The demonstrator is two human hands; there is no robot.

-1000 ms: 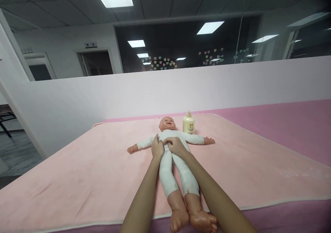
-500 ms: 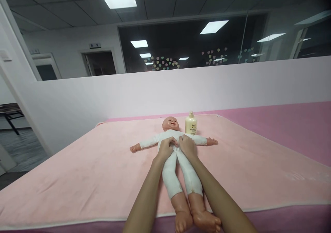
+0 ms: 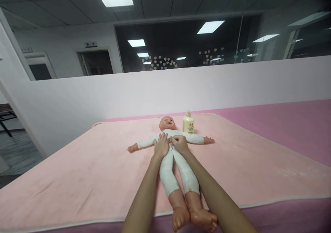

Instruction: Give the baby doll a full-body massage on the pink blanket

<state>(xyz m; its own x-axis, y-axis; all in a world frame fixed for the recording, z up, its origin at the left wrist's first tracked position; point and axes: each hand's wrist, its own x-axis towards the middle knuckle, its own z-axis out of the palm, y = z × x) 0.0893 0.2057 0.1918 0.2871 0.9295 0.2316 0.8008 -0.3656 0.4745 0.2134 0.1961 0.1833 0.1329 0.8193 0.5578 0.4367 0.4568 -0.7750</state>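
Note:
A baby doll (image 3: 170, 153) with a white cloth body lies on its back, arms spread and feet toward me. My left hand (image 3: 161, 146) rests flat on the left side of its torso, fingers stretched toward the head. On the other side of the torso, my right hand (image 3: 180, 144) is closed, its fingers bent in toward the middle. What those fingers hold, if anything, is hidden. A pale yellow pump bottle (image 3: 188, 124) stands just beyond the doll's right-hand arm, near its head.
Under the doll is a pink blanket (image 3: 103, 178) with a white edge, spread over a pink padded surface (image 3: 292, 117). A low white wall (image 3: 207, 86) runs behind it, with a window above. Two doorways and a dark table frame appear at left.
My left hand has flattened from a curled shape, its fingers now straight on the torso. My right hand has shifted slightly left across the torso and stays curled. The view has shifted a little.

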